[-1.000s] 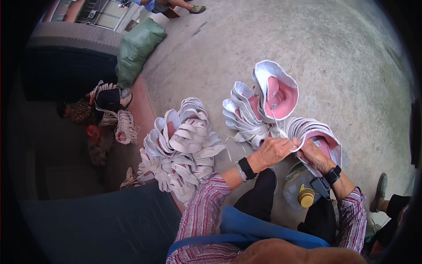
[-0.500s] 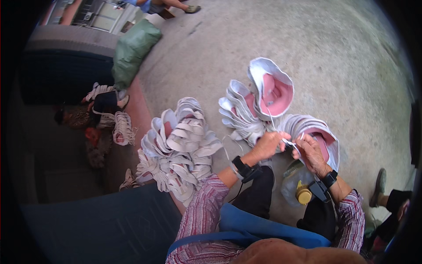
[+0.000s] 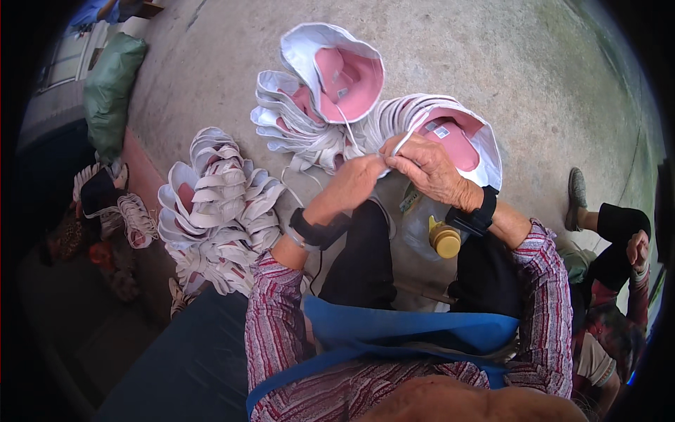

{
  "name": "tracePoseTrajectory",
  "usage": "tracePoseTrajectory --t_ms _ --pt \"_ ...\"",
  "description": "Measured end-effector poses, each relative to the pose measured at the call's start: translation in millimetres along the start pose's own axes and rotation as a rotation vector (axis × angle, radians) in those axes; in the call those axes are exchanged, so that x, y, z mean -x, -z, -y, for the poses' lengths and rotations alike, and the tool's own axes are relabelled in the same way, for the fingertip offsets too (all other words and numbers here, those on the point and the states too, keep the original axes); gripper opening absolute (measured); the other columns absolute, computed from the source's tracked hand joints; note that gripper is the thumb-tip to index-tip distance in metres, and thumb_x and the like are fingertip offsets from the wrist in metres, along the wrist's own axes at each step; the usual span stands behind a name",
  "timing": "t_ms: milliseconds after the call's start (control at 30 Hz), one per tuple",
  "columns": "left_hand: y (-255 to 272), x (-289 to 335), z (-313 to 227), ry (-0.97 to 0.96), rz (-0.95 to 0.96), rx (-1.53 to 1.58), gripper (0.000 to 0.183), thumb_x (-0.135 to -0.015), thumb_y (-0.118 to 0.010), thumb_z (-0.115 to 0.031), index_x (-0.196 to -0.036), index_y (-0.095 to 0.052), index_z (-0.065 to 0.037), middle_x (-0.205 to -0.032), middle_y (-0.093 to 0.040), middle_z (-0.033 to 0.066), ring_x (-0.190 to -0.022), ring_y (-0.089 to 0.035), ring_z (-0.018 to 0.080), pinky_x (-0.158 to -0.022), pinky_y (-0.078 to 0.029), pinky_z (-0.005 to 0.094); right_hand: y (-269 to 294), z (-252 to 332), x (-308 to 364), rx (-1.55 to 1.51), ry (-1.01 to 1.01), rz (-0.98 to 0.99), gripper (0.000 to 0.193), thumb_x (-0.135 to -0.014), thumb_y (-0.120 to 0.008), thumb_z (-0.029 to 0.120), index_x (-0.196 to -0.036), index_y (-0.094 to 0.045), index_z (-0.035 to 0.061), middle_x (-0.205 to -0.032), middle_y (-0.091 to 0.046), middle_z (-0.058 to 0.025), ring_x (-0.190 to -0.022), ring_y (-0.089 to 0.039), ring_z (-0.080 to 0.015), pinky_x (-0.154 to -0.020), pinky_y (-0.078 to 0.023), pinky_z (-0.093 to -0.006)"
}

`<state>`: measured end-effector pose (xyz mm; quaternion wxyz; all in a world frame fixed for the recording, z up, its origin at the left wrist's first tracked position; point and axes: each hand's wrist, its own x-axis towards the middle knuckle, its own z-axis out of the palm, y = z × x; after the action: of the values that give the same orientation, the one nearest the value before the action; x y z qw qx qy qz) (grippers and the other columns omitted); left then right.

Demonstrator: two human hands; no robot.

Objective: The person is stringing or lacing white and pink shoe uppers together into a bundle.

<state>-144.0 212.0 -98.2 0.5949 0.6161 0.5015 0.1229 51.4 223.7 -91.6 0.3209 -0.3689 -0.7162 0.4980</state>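
My left hand (image 3: 353, 184) and my right hand (image 3: 430, 167) meet above the ground between my knees, fingers closed on a thin white cord (image 3: 399, 145). The cord also runs up toward a bundle of white shoe uppers (image 3: 298, 105), whose top piece (image 3: 349, 77) opens upward with a pink lining. Just beyond my right hand a second row of white shoe uppers (image 3: 454, 138) fans out, pink inside. A loose loop of cord hangs beside my left wrist. My fingers cover the part of the cord between them, and my left hand is slightly blurred.
A heap of white shoe uppers (image 3: 219, 204) lies to my left. Between my knees stands a clear plastic bottle with a yellow cap (image 3: 446, 240). A green sack (image 3: 112, 95) leans at the far left. Other people sit at the right edge and the dark left side.
The view has shifted, so the shoe uppers appear farther left and higher. My hands have come closer together, still on the cord. More of the person at the right shows.
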Motion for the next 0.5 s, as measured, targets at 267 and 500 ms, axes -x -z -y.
tracePoseTrajectory --t_ms 267,500 --pt "-26.8 0.6 7.0 -0.451 -0.104 -0.535 0.013 -0.079 -0.044 -0.012 -0.076 -0.053 -0.002 -0.067 -0.055 0.0184 -0.064 -0.057 0.0350 -0.056 -0.045 0.0427 6.6 5.3 -10.0 0.196 -0.052 0.218 0.016 -0.084 -0.051 0.012 -0.092 -0.058 0.0009 -0.086 -0.058 -0.0170 -0.078 -0.057 -0.0330 -0.067 -0.045 -0.0361" --pt "-4.6 13.9 -0.1 -0.156 -0.121 -0.083 0.033 -0.093 -0.035 -0.022 -0.075 -0.048 0.002 -0.067 -0.051 0.0190 -0.062 -0.051 0.0355 -0.059 -0.041 0.0400 -3.0 20.6 -6.9 -0.058 -0.163 0.167 0.021 -0.081 -0.059 0.016 -0.094 -0.057 0.0001 -0.067 -0.055 -0.0149 -0.056 -0.055 -0.0266 -0.054 -0.044 -0.0338"
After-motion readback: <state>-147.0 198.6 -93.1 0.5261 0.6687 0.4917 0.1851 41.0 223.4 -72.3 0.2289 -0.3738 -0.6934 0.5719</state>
